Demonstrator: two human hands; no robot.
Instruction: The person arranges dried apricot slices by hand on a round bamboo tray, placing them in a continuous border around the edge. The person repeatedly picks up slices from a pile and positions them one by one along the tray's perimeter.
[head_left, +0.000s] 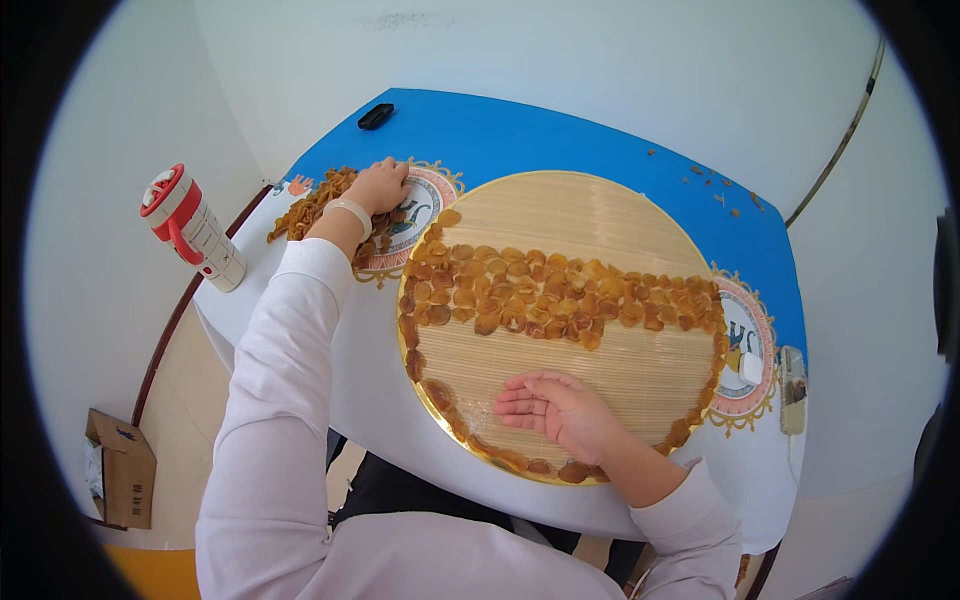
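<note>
A round bamboo-slat mat (555, 202) with a shiny gold rim lies in front of me. Amber-brown dried slices (525, 289) form a wide band across it, overlapping one another, and more slices line its left, lower and right edges. Over the bare lower part of the mat, my right hand (559, 409) is turned palm up, slightly cupped, with nothing in it. My left hand (381, 186), a pale bangle at its wrist, reaches to a heap of loose dried slices (319, 202) at the left. Its fingertips point down, and whatever is under them is hidden.
A red-and-white lidded tumbler (193, 229) stands at the left table edge. At the back lies a small black object (376, 116). Scattered crumbs (709, 176) dot the blue tablecloth (517, 135). A white object (750, 369) and a phone (793, 390) are at right; a cardboard box (124, 469) sits lower left.
</note>
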